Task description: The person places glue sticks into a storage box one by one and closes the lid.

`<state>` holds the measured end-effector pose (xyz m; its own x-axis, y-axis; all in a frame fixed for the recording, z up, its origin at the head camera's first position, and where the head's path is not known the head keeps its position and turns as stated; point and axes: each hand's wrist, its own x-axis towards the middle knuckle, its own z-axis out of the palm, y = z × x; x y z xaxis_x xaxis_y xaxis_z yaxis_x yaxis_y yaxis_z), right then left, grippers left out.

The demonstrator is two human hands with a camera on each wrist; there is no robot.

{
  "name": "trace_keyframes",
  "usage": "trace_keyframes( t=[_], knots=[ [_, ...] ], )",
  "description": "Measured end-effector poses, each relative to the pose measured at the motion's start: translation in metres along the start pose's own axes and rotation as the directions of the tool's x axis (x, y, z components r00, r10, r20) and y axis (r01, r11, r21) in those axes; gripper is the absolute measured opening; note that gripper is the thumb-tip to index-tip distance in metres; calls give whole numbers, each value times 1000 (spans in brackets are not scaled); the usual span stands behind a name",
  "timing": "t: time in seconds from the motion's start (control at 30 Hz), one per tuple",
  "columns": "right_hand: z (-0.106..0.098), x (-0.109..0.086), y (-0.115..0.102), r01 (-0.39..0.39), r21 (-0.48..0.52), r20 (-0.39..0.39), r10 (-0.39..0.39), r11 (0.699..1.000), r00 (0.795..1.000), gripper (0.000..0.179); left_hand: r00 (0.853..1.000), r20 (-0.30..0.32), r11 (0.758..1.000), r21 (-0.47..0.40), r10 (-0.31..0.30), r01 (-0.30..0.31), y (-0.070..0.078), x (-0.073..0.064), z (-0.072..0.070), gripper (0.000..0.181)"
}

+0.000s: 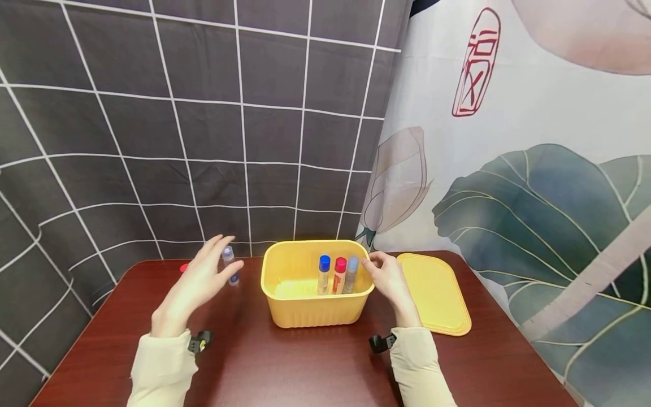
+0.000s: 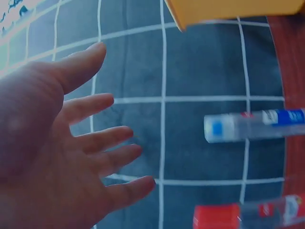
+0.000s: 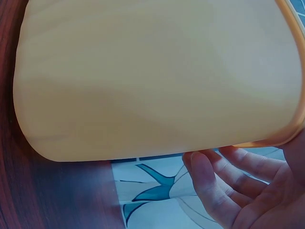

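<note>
My left hand [image 1: 195, 282] is raised over the left of the table with its fingers spread, holding nothing. Just beyond its thumb stands a clear glue stick [image 1: 233, 279] with a blue label. A red-capped glue stick [image 2: 217, 217] is below it in the left wrist view; the hand mostly hides it in the head view. At the right rim of a yellow plastic bin [image 1: 317, 312], my right hand [image 1: 389, 280] holds on with bent fingers; its thumb is hidden in the right wrist view. Blue-capped [image 1: 324, 274], red-capped [image 1: 339, 275] and pale-capped [image 1: 351, 274] glue sticks stand inside the bin.
A flat yellow lid [image 1: 434, 294] lies on the dark red table [image 1: 285, 367] to the right of the bin. Behind the table hangs a dark checked cloth [image 1: 269, 135], with a leaf-patterned cloth [image 1: 508, 226] at the right.
</note>
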<state>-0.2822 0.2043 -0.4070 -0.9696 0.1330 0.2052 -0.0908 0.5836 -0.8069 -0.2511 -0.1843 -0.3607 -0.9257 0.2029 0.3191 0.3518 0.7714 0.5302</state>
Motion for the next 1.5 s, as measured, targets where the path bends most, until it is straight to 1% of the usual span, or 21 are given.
trace_keyframes(
  t=[0.13,0.3,0.5,0.63,0.87,1.03,1.27,1.5],
  knots=[
    [2,0,1,5,1,-1,-5,1000,1000,25,996,-77,999,12,-38,39,-16,-9,-1,59],
    [2,1,2,11,3,-2,-11,1000,1000,24,981,-184,998,25,-59,64,-32,-17,0,54],
    [2,0,2,-3,6,-1,3,1000,1000,24,963,-249,994,24,-102,111,-51,-23,4,50],
    [2,1,2,-6,9,2,6,1000,1000,25,954,-272,990,14,-128,137,-61,-25,7,49],
    [2,1,2,6,9,2,-6,1000,1000,24,945,-284,985,5,-164,173,-75,-29,10,48],
    [1,1,1,10,1,0,-10,1000,1000,25,941,-280,981,-20,-190,192,-77,-30,10,48],
    [0,1,0,9,-2,1,-9,1000,1000,26,934,-304,982,-18,-187,190,-82,-30,13,42],
    [2,1,2,15,-1,3,-15,1000,1000,25,928,-319,981,-48,-194,189,-87,-32,13,37]
  ],
)
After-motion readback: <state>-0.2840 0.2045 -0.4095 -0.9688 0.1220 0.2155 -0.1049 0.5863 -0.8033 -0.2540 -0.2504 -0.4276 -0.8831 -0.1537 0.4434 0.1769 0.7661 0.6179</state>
